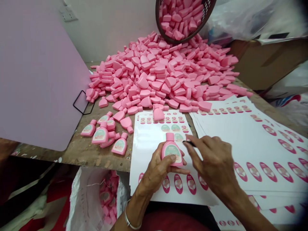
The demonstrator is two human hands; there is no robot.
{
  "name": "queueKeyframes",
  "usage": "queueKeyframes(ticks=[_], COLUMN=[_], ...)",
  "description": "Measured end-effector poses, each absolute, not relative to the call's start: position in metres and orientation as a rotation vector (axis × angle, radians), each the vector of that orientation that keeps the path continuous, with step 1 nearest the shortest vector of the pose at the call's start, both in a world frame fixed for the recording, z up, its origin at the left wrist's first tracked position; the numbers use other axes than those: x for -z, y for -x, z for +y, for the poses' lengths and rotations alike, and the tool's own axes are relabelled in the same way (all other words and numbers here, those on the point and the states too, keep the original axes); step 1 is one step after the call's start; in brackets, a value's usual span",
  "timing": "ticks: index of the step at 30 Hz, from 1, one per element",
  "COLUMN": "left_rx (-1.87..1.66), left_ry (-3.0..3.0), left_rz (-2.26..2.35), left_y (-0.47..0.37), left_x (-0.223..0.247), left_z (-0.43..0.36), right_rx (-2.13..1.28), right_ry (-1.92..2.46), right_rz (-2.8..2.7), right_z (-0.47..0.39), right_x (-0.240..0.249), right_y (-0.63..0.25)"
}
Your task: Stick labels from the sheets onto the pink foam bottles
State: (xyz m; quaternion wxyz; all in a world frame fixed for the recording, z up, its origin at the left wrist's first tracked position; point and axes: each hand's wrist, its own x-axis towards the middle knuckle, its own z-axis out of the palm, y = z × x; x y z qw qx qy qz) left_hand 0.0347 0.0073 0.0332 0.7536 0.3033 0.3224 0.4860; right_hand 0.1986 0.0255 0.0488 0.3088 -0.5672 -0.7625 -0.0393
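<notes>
A small pink toy bottle (170, 137) with a green and white label is upright in my left hand (155, 168), its thumb lying across the label's lower part. Just right of the bottle, my right hand (214, 160) pinches a small dark tool (189, 143) whose kind I cannot make out. Both hands are over a white sticker sheet (146, 157) bearing green labels and pink oval ones. Another pink bottle (158, 114) lies on the sheet's far end. Several labelled bottles (119, 146) rest on the table to the left.
A large heap of pink bottles (154, 73) spreads across the table, below a tilted brown basket (157, 19). More sticker sheets (216, 138) lie at right. A white sack (83, 199) with bottles stands below the table edge. A pale panel (40, 77) rises at left; a cardboard box (271, 61) is at right.
</notes>
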Motion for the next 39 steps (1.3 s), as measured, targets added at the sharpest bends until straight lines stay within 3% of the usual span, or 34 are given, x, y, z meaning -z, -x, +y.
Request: queueKeyframes(ticks=[2, 7, 16, 22, 28, 32, 35, 39], left_rx=[-1.042, -0.956, -1.071, -1.107, -1.417, -1.544, -1.504, -1.366], left_ry=[-0.651, -0.682, -0.611, -0.742, -1.109, -1.299, -1.32, -1.349], left_rz=[0.7, 0.667, 0.724, 0.895, 1.777, 2.227, 2.25, 2.137], left_y=[-0.035, -0.033, -0.033, -0.022, 0.078, 0.179, 0.234, 0.264], left_x=[-0.032, -0.031, -0.029, -0.036, -0.052, -0.066, -0.062, -0.037], left_z=[0.007, 0.002, 0.006, 0.004, 0.022, 0.039, 0.05, 0.068], right_rx=[0.016, -0.799, -1.237, -0.939, -0.771, -0.2, 0.1, 0.092], right_ry=[1.544, 1.46, 1.566, 1.66, 1.449, 1.307, 1.257, 1.188], right_rz=[-1.922, -1.767, -1.524, -1.602, -1.94, -2.227, -2.238, -2.193], right_z=[0.029, 0.046, 0.034, 0.041, 0.067, 0.095, 0.109, 0.114], right_x=[-0.05, -0.046, -0.04, -0.035, -0.007, 0.023, 0.033, 0.018], right_y=[-0.198, -0.186, -0.194, -0.227, -0.203, -0.175, -0.172, -0.17])
